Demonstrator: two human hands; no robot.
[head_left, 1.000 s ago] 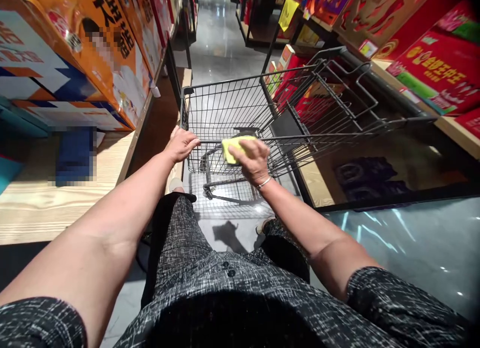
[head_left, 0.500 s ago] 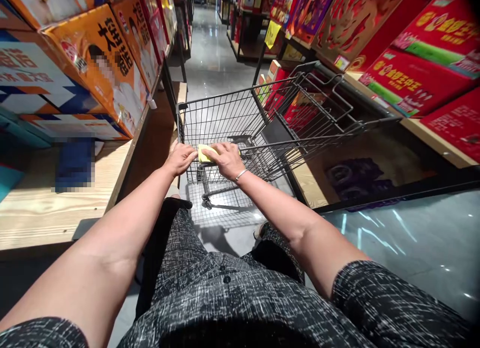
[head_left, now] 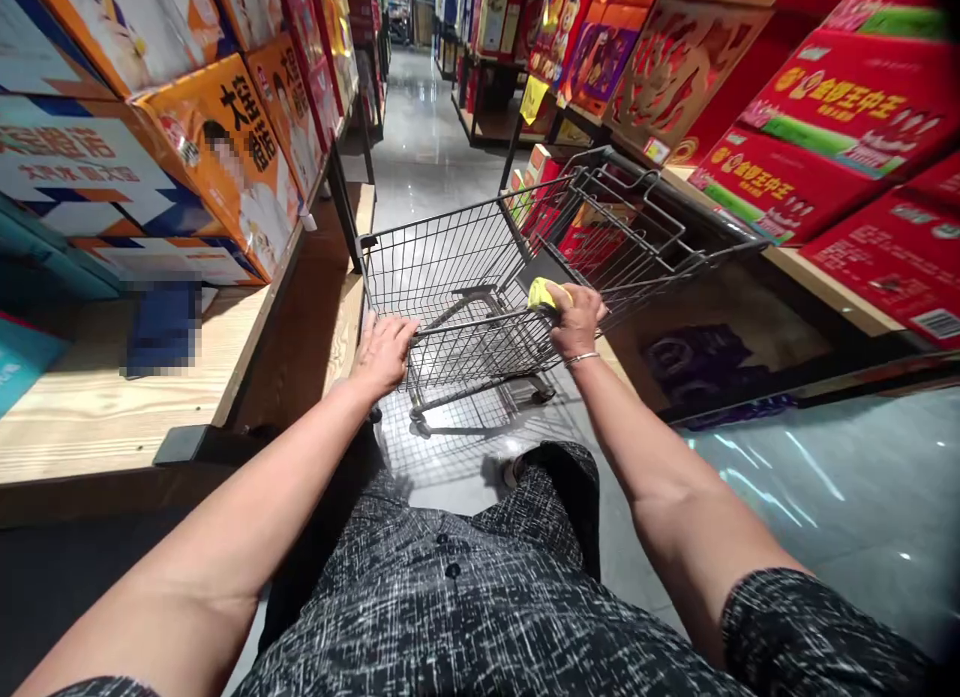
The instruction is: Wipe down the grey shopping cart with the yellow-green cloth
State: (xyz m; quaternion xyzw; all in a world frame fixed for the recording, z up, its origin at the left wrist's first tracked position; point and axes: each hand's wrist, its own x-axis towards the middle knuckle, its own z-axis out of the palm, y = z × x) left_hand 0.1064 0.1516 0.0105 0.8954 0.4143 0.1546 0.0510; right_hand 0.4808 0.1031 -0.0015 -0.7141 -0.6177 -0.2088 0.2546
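Note:
A dark wire shopping cart stands in the aisle before me, its basket bare. My left hand is wrapped round the left end of the cart's near rail. My right hand presses a yellow cloth against the right end of that rail, fingers closed over it. A thin bracelet circles my right wrist.
Wooden shelves line both sides: orange and white boxes on the left, red gift boxes on the right. A low shelf edge lies close to the cart's left side. The glossy grey floor runs on ahead between further racks.
My right hand has slid the yellow cloth along the rail from its left end to its right end. The cart has turned a little and the view has lifted.

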